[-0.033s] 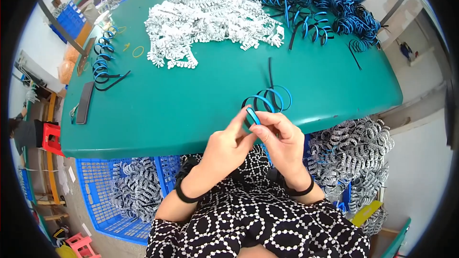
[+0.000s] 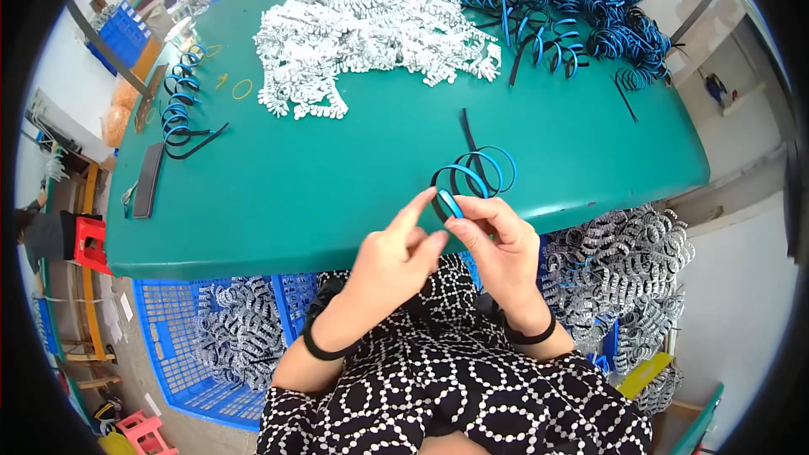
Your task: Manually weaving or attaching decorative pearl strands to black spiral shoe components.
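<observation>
My right hand pinches a black and blue coiled strap between thumb and fingers. A tight roll of the strap stands at its fingertips, while wider loops and a straight black tail trail away over the green table. My left hand is beside the roll, its index finger stretched out to the roll's left edge. The left thumb is apart from the strap, and the other left fingers are partly curled.
White coiled cords are heaped at the far middle, with black-blue coils at far right. Another coil lies left, near a dark flat case. Below the table, a blue basket and a pile hold black-white coils.
My left thumb has come away from the strap, and the left hand has moved slightly left. The strap's far tail has shifted a little left and nearer. The right hand keeps its pinch.
</observation>
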The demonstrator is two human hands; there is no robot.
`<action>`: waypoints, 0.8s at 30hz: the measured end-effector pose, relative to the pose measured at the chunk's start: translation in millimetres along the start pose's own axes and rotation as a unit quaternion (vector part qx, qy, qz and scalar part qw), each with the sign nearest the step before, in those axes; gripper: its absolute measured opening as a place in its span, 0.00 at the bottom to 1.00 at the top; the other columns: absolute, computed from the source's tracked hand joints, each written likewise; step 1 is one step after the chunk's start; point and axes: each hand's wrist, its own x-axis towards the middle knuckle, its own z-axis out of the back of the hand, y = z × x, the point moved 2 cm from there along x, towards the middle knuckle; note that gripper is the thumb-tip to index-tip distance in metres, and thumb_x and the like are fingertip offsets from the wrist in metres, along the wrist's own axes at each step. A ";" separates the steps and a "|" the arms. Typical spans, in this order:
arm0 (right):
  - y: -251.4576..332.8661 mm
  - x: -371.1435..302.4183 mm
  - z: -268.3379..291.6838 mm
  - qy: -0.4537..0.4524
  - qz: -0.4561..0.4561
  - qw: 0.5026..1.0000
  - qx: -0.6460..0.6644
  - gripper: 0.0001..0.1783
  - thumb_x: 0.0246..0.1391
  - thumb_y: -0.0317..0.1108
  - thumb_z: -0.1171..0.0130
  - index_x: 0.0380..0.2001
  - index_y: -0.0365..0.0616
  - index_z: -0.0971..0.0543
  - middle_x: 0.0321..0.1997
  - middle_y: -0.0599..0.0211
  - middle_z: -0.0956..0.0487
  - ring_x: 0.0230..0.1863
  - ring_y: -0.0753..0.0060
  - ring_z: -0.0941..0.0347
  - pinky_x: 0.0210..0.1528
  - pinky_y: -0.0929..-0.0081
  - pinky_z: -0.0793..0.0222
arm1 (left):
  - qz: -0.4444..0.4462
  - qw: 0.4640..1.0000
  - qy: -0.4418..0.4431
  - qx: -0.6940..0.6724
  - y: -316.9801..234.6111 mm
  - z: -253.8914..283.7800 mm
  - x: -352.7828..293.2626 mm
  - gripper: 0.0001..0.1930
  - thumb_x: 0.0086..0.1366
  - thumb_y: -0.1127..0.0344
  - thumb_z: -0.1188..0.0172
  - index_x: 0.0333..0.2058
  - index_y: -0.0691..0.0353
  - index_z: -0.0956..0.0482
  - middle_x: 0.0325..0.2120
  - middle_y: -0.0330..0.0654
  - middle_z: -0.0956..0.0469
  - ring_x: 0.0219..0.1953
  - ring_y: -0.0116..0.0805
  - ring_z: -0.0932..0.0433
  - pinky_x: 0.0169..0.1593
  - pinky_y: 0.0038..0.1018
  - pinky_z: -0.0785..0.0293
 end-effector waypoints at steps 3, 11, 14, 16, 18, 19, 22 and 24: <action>-3.0 -2.8 6.8 0.030 -0.045 0.998 0.010 0.13 0.46 0.23 0.38 0.39 0.40 0.21 0.29 0.68 0.23 0.28 0.80 0.30 0.29 0.83 0.35 | 0.004 0.991 -0.014 -0.131 6.9 14.7 -5.6 0.12 0.65 0.67 0.50 0.43 0.67 0.28 0.16 0.35 0.26 0.19 0.17 0.30 0.23 0.18 0.35; 2.1 -10.4 17.5 0.089 -0.014 0.994 -0.057 0.14 0.45 0.22 0.39 0.38 0.41 0.21 0.29 0.67 0.22 0.29 0.74 0.29 0.30 0.79 0.35 | 0.042 0.979 0.107 -0.169 2.5 5.5 2.7 0.10 0.66 0.69 0.53 0.38 0.68 0.26 0.18 0.35 0.25 0.22 0.18 0.30 0.27 0.16 0.33; 2.8 -13.1 27.0 0.086 -0.010 0.993 -0.077 0.14 0.45 0.21 0.39 0.38 0.41 0.21 0.30 0.66 0.21 0.29 0.73 0.28 0.30 0.79 0.33 | 0.049 0.970 0.133 -0.198 5.1 -3.4 6.1 0.10 0.66 0.69 0.53 0.38 0.68 0.26 0.18 0.35 0.26 0.21 0.18 0.30 0.26 0.16 0.34; 3.5 -15.7 34.3 0.085 -0.031 0.994 -0.068 0.14 0.44 0.20 0.39 0.38 0.40 0.21 0.31 0.64 0.21 0.31 0.72 0.27 0.30 0.78 0.32 | 0.060 0.967 0.155 -0.195 4.2 -8.2 9.6 0.10 0.66 0.69 0.53 0.38 0.68 0.25 0.18 0.35 0.26 0.21 0.18 0.30 0.26 0.16 0.34; 2.6 -17.4 42.2 0.081 -0.034 0.994 -0.071 0.14 0.44 0.20 0.39 0.38 0.39 0.21 0.31 0.63 0.21 0.32 0.71 0.26 0.31 0.78 0.31 | 0.073 0.964 0.179 -0.183 2.4 -13.9 11.6 0.10 0.66 0.69 0.53 0.37 0.69 0.25 0.18 0.35 0.26 0.20 0.18 0.30 0.25 0.16 0.33; 1.3 -18.3 46.3 0.082 -0.042 0.993 -0.071 0.14 0.44 0.20 0.39 0.38 0.39 0.21 0.32 0.63 0.21 0.32 0.72 0.26 0.31 0.78 0.31 | 0.073 0.962 0.184 -0.185 2.7 -17.6 12.5 0.10 0.66 0.69 0.53 0.37 0.69 0.25 0.18 0.35 0.26 0.20 0.18 0.30 0.25 0.16 0.33; -0.3 -21.3 53.3 0.081 -0.057 0.993 -0.068 0.13 0.45 0.20 0.40 0.38 0.38 0.21 0.32 0.63 0.21 0.32 0.73 0.26 0.31 0.79 0.30 | 0.059 0.966 0.186 -0.168 2.4 -25.7 11.7 0.10 0.65 0.70 0.53 0.36 0.70 0.24 0.18 0.36 0.25 0.21 0.18 0.30 0.25 0.16 0.33; -0.5 -23.1 56.9 0.097 -0.091 0.990 -0.048 0.12 0.46 0.20 0.40 0.37 0.39 0.21 0.31 0.64 0.22 0.32 0.75 0.26 0.32 0.81 0.30 | 0.053 0.968 0.182 -0.166 2.1 -29.1 11.3 0.11 0.65 0.70 0.53 0.36 0.71 0.23 0.18 0.36 0.25 0.21 0.18 0.29 0.26 0.17 0.33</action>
